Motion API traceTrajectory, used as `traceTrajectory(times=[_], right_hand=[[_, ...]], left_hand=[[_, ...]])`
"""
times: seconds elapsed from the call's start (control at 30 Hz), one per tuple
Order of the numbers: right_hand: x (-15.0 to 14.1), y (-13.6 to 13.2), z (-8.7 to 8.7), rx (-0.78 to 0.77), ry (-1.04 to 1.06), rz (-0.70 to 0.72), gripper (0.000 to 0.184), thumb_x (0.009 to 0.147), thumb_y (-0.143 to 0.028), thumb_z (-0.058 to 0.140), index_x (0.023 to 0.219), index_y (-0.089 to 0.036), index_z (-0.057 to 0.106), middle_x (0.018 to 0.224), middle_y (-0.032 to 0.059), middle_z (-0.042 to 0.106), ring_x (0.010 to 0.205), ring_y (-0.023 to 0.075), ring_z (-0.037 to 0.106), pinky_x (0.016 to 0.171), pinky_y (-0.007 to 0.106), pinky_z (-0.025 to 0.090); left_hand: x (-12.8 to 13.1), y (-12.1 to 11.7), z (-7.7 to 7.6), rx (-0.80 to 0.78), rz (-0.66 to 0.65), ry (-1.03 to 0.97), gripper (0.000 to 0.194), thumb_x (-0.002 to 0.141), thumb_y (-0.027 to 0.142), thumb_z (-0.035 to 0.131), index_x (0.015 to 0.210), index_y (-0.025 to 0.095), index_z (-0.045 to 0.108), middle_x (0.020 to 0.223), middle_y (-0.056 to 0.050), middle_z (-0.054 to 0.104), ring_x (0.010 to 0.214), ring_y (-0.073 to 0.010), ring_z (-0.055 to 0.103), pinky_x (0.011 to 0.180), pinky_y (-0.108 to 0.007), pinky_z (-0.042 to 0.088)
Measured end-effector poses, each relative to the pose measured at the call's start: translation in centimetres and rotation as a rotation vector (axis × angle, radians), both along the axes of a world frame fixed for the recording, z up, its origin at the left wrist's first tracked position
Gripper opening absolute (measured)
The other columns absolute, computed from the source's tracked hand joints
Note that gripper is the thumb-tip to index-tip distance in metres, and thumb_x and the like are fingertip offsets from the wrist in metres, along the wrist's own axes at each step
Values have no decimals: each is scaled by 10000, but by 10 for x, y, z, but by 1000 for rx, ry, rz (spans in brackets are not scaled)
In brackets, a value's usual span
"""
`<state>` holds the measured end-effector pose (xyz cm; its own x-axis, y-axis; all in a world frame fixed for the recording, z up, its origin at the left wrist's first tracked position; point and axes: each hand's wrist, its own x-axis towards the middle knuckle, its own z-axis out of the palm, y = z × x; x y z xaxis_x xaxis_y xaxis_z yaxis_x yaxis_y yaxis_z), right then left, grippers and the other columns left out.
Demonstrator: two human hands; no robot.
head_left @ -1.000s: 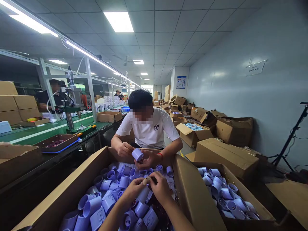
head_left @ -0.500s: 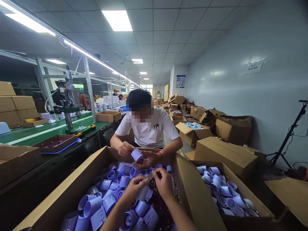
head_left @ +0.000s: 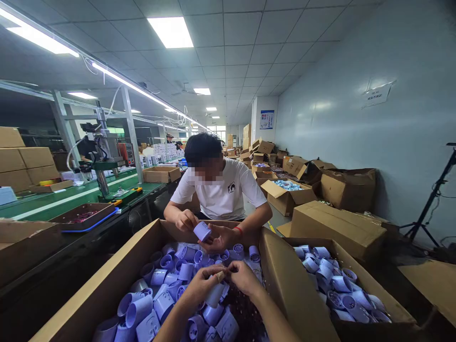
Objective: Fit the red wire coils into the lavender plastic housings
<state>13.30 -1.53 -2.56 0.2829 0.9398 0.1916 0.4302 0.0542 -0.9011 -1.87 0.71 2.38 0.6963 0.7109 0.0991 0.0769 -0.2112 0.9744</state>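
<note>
Both my hands meet above a large cardboard box (head_left: 107,280) full of light purple plastic cups (head_left: 138,311). A tan strip that looks like tape (head_left: 221,275) lies around the thumb of my left hand (head_left: 204,287); its fingers are bent together. Close against those fingertips, my right hand (head_left: 244,278) has its thumb and fingers pinched. Whatever lies between the fingertips is too small or hidden to make out. Cups lie loose below both hands, with small dark pieces (head_left: 244,308) among them.
Across the box a co-worker in a white shirt (head_left: 231,187) holds a purple cup (head_left: 202,231). On the right stands another carton of cups (head_left: 384,294). A green conveyor bench with a press machine (head_left: 107,156) runs along the left. Several cartons (head_left: 342,228) line the right wall.
The tan strip, stretched between my two hands before, now lies against my left thumb. My hands have come closer together and sit slightly lower in view. The co-worker still holds the cup.
</note>
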Motion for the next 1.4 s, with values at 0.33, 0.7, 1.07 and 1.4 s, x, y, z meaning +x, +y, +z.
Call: traceTrajectory(times=[0.33,0.7,1.07,1.4], right_hand=[[8,-11,13,-72,-49,105,67,656,-222,641,620,-166,649,573,-37,606,552,108,496,510,194,317],[4,-15,23,-2,-150,3,76,627,-120,641,672,-172,673,654,-3,676,619,142,574,539,217,340],[-8,-10,22,45,-316,-142,145,682,-109,612,767,-201,685,788,39,716,764,190,644,646,251,403],[-16,-7,26,-43,-521,-200,263,722,-50,497,841,-200,676,881,79,700,845,217,647,670,266,417]], left_hand=[[-2,-3,-3,224,-76,123,399,778,431,616,1148,285,653,1279,-29,598,1225,-278,483,1069,-370,325],[0,3,-5,140,-7,146,463,714,528,647,1086,256,694,1231,-59,631,1193,-297,514,1071,-410,335],[2,18,-24,17,45,99,556,585,533,738,1056,240,707,1242,-75,622,1222,-317,486,1081,-417,329],[4,19,-35,-31,47,69,549,565,465,768,1054,221,707,1223,-82,630,1265,-324,439,1092,-407,314]])
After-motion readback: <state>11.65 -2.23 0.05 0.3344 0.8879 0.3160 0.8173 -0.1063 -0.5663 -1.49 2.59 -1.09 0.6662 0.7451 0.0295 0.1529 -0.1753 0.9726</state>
